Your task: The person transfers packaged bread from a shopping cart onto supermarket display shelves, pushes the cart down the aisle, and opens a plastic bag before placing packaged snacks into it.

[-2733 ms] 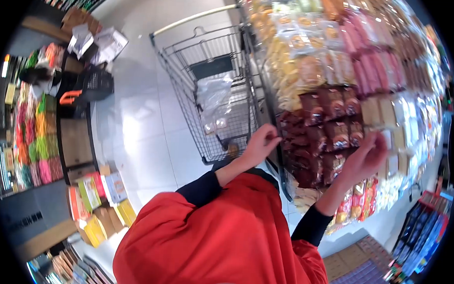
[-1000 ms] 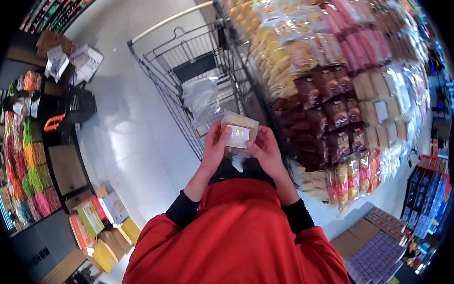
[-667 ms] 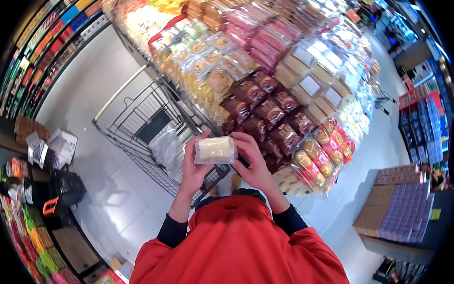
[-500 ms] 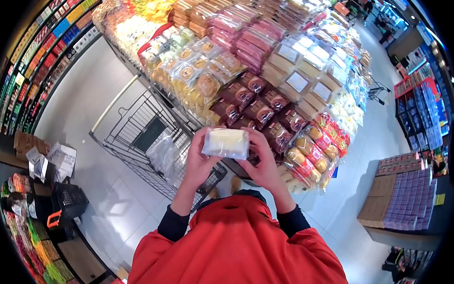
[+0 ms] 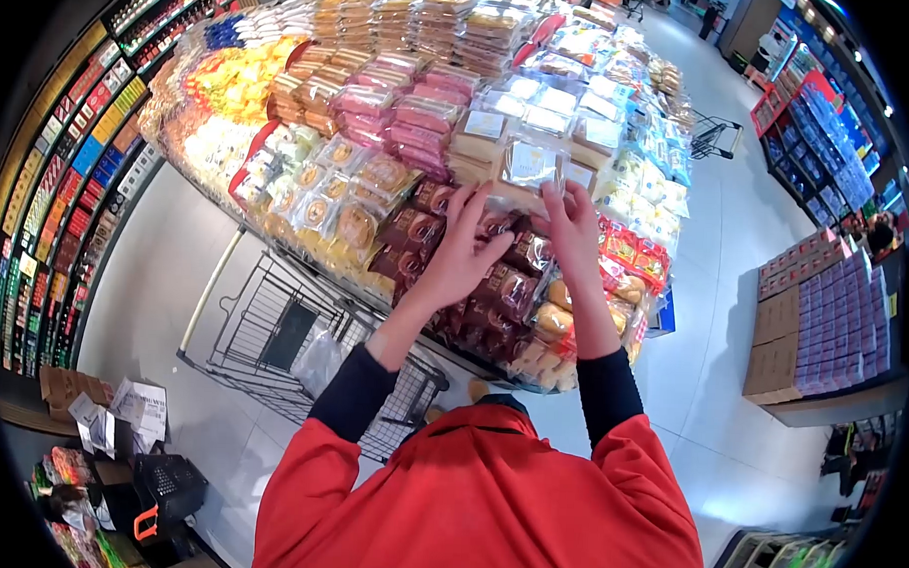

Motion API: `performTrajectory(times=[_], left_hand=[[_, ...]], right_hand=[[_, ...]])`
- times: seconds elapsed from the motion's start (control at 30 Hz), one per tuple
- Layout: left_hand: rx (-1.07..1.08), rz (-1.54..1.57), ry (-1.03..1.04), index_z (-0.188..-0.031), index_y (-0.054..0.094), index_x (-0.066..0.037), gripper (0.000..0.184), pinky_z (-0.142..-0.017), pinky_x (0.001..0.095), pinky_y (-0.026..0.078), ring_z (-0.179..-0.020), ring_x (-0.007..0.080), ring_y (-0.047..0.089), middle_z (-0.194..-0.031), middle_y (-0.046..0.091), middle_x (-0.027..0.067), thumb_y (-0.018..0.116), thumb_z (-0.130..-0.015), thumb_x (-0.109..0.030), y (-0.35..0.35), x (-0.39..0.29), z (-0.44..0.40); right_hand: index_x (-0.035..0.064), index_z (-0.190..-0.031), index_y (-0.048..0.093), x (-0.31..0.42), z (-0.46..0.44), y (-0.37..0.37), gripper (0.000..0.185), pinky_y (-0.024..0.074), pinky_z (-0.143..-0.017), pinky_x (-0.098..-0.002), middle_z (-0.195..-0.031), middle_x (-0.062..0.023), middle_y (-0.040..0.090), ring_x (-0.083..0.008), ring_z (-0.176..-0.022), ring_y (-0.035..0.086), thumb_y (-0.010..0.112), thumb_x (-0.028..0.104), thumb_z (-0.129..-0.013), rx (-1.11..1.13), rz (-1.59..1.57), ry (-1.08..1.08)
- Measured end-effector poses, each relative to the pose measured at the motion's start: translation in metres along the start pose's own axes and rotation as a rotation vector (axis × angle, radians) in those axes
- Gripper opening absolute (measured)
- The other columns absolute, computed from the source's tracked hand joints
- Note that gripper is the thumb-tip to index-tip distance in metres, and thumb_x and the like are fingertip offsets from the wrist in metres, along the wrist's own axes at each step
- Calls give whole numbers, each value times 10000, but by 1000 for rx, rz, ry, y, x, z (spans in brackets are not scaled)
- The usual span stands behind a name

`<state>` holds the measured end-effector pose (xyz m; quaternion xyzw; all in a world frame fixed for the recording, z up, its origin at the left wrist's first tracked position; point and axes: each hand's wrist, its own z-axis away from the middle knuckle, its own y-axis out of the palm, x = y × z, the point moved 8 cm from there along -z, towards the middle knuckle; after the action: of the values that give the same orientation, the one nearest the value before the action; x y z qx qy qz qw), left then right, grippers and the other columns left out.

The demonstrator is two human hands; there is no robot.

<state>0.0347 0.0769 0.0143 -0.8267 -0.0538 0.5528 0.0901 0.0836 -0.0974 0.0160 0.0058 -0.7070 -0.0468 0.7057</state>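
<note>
My left hand reaches over the brown packs, its thumb held apart from the fingers and its fingertips at the left front corner of a clear-wrapped cake pack. At that pack's right front edge, my right hand has its fingers and thumb closed on the wrapper. The pack has a pale label on top and sits on the stack of similar packs. Dark brown snack bags lie below my hands. Packaged bread rolls are at the right of these bags.
A wire shopping cart with a clear plastic bag in it stands left of the display, against its side. Stacked cartons are at the right. A black basket is at the lower left, near shelves of goods.
Both hands moved forward and up from in front of my chest, where they held a clear-wrapped pale pack, to the stack of cake packs. The left hand's fingers have spread.
</note>
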Motion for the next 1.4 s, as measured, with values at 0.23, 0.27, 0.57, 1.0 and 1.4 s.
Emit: performTrajectory(times=[0.23, 0.27, 0.57, 1.0, 1.4], left_hand=[[-8, -313, 34, -1447, 402, 19, 584, -1034, 352, 457, -1294, 280, 449, -1443, 341, 171, 655, -948, -148, 22, 53, -71], [-33, -339, 7, -1437, 403, 28, 586, -1014, 347, 473, -1263, 283, 478, -1429, 343, 172, 664, -937, -127, 24, 62, -75], [-371, -353, -74, -1219, 371, 32, 649, -807, 354, 508, -970, 260, 517, -1176, 381, 170, 829, -767, -50, 28, 109, -67], [-527, -257, -102, -1216, 395, 34, 675, -944, 422, 418, -1045, 353, 486, -1151, 425, 198, 858, -747, -108, 42, 113, -96], [-463, -366, 4, -1388, 417, -33, 648, -833, 310, 526, -1165, 306, 502, -1240, 436, 164, 733, -826, 17, 39, 96, -67]], right_hand=[[-71, -1273, 556, -13, -67, -12, 659, 478, -935, -460, -1156, -237, 602, -395, -1066, 591, 795, 348, -823, -112, 727, -421], [-71, -1273, 556, -15, -69, -12, 659, 478, -935, -460, -1156, -237, 602, -395, -1066, 591, 795, 348, -823, -112, 726, -418], [17, -1404, 469, -3, -65, -7, 722, 533, -773, -435, -1109, -202, 637, -339, -937, 650, 817, 228, -807, -58, 637, -444], [20, -1382, 515, 0, -76, -5, 631, 549, -734, -415, -1018, -145, 691, -291, -829, 693, 776, 230, -847, -172, 739, -464], [48, -1374, 512, 4, -74, -2, 569, 537, -765, -432, -1120, -120, 652, -287, -820, 681, 728, 154, -858, -117, 745, -319]])
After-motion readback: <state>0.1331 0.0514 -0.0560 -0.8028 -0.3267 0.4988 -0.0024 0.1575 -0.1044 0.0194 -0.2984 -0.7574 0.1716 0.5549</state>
